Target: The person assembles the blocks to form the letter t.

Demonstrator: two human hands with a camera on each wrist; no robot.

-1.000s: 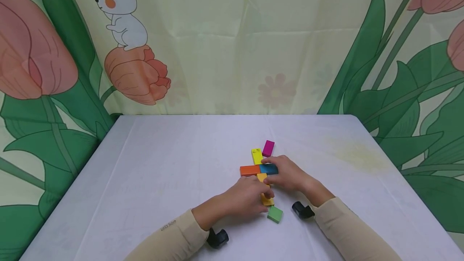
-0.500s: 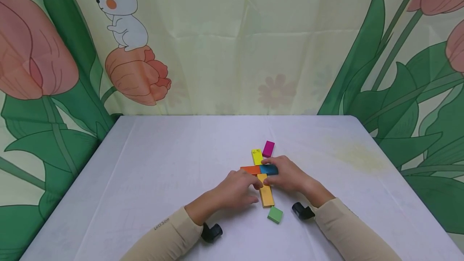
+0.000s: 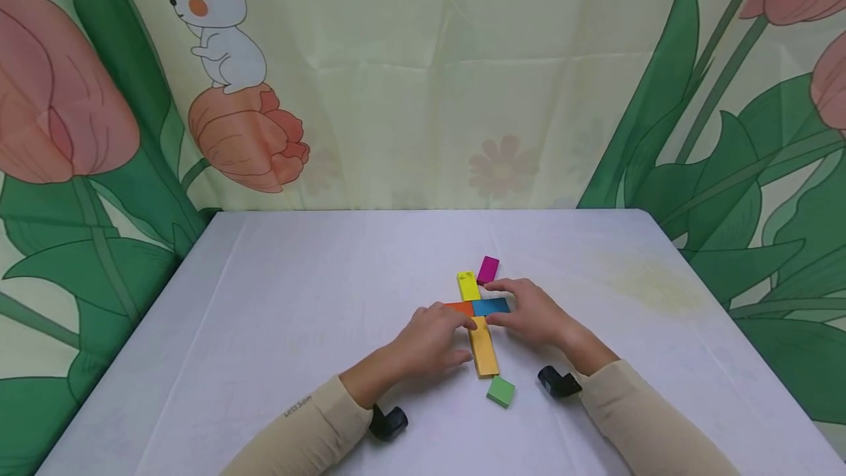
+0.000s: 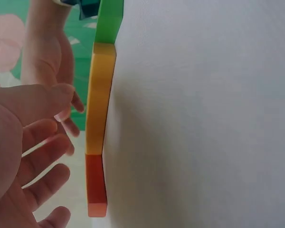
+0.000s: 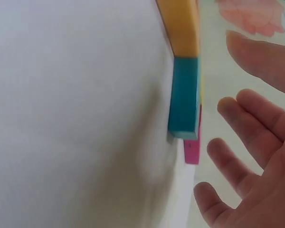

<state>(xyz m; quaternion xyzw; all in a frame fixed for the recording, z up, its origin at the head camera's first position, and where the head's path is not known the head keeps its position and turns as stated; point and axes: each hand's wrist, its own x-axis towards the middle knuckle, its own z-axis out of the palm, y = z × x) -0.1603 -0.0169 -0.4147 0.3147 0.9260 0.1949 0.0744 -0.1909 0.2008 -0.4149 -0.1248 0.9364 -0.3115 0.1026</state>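
Wooden blocks lie flat on the cloth in a rough cross. A long amber block forms the stem, with an orange block and a blue block side by side across its far end. Beyond them sit a yellow block and a magenta block; a green block is at the near end. My left hand hovers left of the amber block, fingers relaxed and holding nothing. To the right of the blue block, my right hand has its fingers spread, apart from the block in the right wrist view.
A white cloth covers the table. Behind it hangs a curtain printed with tulips and a rabbit. A black wrist camera sits under the left cuff, and another black camera under the right.
My left hand has drawn back left off the amber block, uncovering its near part. My right hand has let go of the blue block and moved slightly right. The blocks stay almost where they were.
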